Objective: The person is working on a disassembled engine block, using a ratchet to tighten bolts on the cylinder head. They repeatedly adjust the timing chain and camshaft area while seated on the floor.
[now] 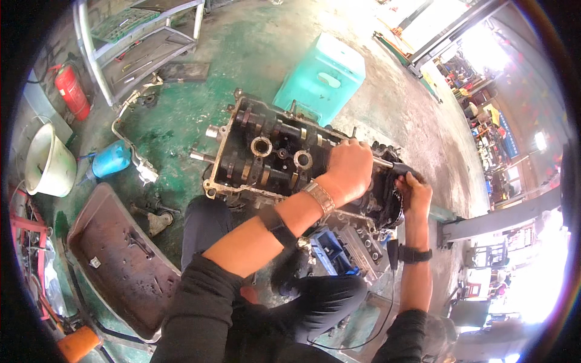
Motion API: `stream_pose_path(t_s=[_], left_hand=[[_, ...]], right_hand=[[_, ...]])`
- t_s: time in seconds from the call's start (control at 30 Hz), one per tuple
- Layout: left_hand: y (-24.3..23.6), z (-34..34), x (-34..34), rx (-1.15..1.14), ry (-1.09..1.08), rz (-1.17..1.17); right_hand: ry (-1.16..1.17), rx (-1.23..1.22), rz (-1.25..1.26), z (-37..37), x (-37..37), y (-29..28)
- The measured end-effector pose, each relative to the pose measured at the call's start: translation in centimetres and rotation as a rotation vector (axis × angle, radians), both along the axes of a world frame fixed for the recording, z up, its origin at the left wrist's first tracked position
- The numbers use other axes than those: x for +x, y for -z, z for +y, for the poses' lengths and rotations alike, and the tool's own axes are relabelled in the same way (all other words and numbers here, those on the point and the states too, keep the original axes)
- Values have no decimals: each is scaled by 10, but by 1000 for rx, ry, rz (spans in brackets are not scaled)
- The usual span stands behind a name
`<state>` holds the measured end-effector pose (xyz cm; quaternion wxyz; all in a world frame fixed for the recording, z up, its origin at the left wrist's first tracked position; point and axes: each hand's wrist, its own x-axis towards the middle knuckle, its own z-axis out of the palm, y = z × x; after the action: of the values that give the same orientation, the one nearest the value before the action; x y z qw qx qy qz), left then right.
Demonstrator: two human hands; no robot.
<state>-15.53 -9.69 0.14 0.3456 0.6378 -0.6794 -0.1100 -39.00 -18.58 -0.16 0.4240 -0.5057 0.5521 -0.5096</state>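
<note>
An open engine (281,151), with its camshafts and two round holes showing, lies in front of me. My left hand (350,172) is closed over its right part, around the head end of a black-handled wrench; that end is hidden under my fingers. From there a bare metal shaft (381,162) runs right to a black grip. My right hand (414,192) closes on this grip at the engine's right end. Under my right hand sits a dark toothed wheel, partly covered.
A turquoise plastic stool (327,75) stands behind the engine. On the left are a brown tray (121,260), a pale bucket (51,162), a blue container (111,159) and a red fire extinguisher (72,94). A blue bin (330,251) lies between my knees and the engine.
</note>
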Motion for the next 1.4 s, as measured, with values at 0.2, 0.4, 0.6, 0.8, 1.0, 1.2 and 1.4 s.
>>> stream_pose_path(t_s=[0.2, 0.4, 0.6, 0.8, 1.0, 1.2, 1.4], left_hand=[[8, 5, -3, -19, -25, 82], [8, 16, -13, 40, -88, 47], [13, 32, -12, -10, -46, 267], [16, 66, 18, -106, -47, 544], [-3, 131, 76, -386, -186, 900], [-21, 122, 106, -283, -121, 982], [-22, 81, 100, -96, 92, 708]], right_hand=[[-37, -51, 438, -58, 62, -32], [-179, -200, 908, -95, 134, -46], [-607, -419, 1062, -103, 224, -47], [-812, -599, 1434, -9, 276, -52], [-984, -977, 1343, 73, 268, -35], [-955, -989, 1297, 151, 201, -1], [-762, -989, 1079, 179, 104, 13]])
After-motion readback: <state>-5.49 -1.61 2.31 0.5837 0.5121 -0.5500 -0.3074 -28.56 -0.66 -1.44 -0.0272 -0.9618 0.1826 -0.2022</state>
